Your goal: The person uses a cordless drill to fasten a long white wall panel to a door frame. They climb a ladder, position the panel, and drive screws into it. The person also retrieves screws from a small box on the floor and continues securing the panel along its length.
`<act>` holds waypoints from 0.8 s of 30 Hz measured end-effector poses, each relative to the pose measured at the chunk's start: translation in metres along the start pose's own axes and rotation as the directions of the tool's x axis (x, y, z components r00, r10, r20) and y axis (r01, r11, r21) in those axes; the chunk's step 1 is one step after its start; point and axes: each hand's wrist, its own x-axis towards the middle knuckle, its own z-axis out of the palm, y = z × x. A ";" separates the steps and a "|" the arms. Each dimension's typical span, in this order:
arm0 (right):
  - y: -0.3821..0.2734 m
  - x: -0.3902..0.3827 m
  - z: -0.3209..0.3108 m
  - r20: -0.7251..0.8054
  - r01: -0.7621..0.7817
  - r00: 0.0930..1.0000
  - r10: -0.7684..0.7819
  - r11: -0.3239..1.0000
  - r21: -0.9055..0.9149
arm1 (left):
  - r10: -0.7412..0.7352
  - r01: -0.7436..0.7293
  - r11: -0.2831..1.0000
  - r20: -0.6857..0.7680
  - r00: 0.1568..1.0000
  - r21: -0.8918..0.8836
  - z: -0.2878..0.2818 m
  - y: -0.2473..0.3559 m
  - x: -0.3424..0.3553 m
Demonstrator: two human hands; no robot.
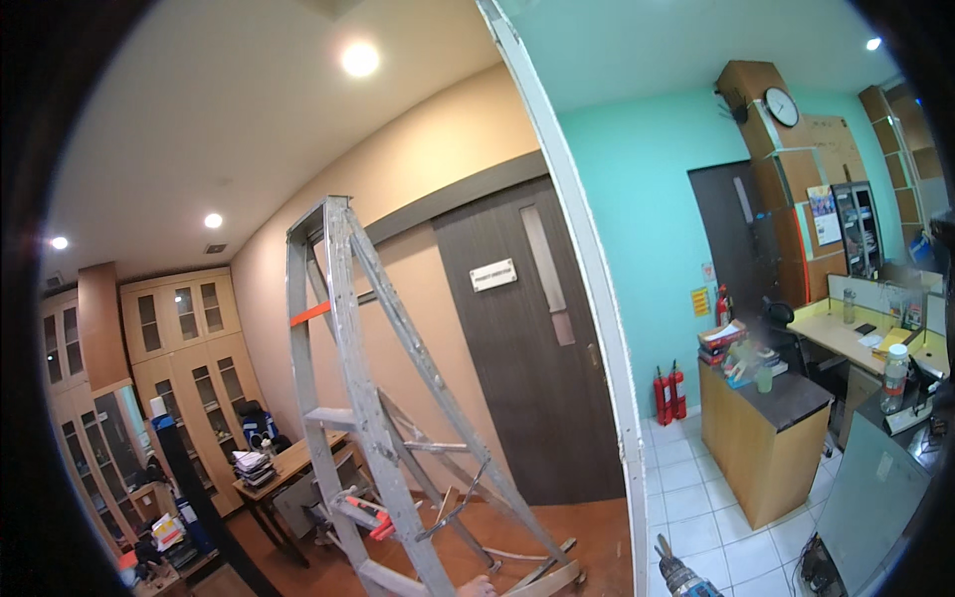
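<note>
A tall, worn aluminium stepladder (363,398) stands spread open in front of me, slightly left of the middle. At the lower edge, beside its near rail, a small part of my left hand (477,588) shows. Most of its fingers are cut off by the picture's edge, so I cannot tell whether they grip the ladder. To the right, a power drill (686,577) enters from the lower edge, its chuck pointing up and left. My right hand is out of view, and the drill's handle is hidden. A red-handled tool (370,517) rests on a ladder step.
A white upright edge (587,249) divides the two rooms. Behind the ladder is a dark door (527,348). A wooden counter (751,448), a grey cabinet (865,497) and red fire extinguishers (669,395) stand right. A desk (288,468) and tall cabinets (184,348) are left.
</note>
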 end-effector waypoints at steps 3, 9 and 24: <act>0.016 -0.005 0.005 -0.026 0.384 0.915 -0.404 0.887 -0.258 | 0.204 -0.120 0.971 -0.463 0.862 0.205 -0.057 0.032 -0.016; 0.005 -0.044 0.015 0.014 0.159 0.987 -0.162 0.982 0.105 | 0.350 -0.192 0.937 -0.789 0.505 0.293 -0.112 0.086 -0.015; -0.055 -0.106 0.153 -0.294 -0.425 0.817 0.496 0.862 0.275 | 0.179 0.122 0.816 -0.447 0.876 0.566 -0.186 0.088 0.069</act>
